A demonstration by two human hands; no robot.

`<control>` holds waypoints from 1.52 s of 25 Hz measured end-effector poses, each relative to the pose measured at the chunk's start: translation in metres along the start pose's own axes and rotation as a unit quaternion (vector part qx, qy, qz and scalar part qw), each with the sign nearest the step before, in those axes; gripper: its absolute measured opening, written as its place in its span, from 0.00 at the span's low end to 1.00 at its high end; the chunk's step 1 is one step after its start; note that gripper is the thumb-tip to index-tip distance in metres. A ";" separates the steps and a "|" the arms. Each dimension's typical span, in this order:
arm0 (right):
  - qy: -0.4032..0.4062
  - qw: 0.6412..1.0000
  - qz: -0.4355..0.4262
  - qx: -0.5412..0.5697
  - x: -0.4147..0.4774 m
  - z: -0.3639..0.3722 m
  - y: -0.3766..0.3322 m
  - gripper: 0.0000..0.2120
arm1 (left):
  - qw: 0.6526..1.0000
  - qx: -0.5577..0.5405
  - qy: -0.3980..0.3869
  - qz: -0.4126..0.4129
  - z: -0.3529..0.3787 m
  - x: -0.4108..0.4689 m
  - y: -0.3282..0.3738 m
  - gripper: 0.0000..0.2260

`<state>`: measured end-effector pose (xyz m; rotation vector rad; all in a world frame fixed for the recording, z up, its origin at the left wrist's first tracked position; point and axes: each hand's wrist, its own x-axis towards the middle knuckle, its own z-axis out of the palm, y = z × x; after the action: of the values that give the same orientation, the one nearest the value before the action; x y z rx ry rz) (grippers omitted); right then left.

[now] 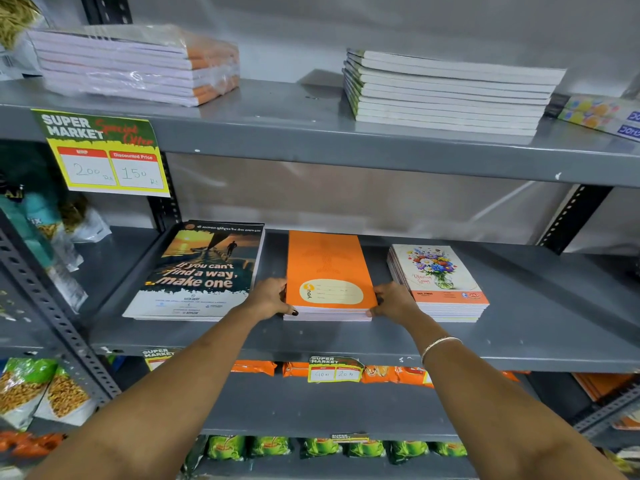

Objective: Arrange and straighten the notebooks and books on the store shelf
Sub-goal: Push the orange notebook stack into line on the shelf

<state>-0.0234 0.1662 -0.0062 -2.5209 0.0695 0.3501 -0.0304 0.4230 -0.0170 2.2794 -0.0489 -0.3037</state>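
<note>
A stack of orange notebooks point(327, 268) lies in the middle of the grey middle shelf point(540, 337). My left hand point(270, 298) grips the stack's near left corner. My right hand point(393, 301) holds its near right corner. To the left lies a stack of dark sunset-cover books point(201, 271). To the right sits a stack of flower-cover notebooks point(438, 280), touching my right hand. On the upper shelf point(277, 126) rest a plastic-wrapped bundle of notebooks point(135, 65) and a stack of white-edged books point(446, 93).
A yellow price sign point(104, 154) hangs from the upper shelf's edge. Snack packets point(45, 389) fill the rack at left and orange point(391, 374) and green packets point(270, 446) fill the shelves below. Colourful boxes point(602, 114) lie at the upper right. Perforated uprights stand at both sides.
</note>
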 end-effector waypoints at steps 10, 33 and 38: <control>-0.021 0.997 -0.025 -0.076 -0.006 0.002 -0.004 0.38 | 0.999 0.036 0.007 -0.005 0.006 -0.001 -0.001 0.46; 0.028 0.989 -0.025 -0.144 -0.001 0.008 -0.002 0.34 | 0.989 0.118 0.084 -0.007 0.017 0.000 -0.002 0.35; 0.005 0.988 -0.031 -0.154 0.001 0.003 -0.002 0.33 | 0.992 0.105 0.064 0.006 0.011 0.000 -0.001 0.36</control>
<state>-0.0227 0.1700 -0.0080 -2.8226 -0.0634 0.3455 -0.0325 0.4154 -0.0247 2.5019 -0.0302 -0.1518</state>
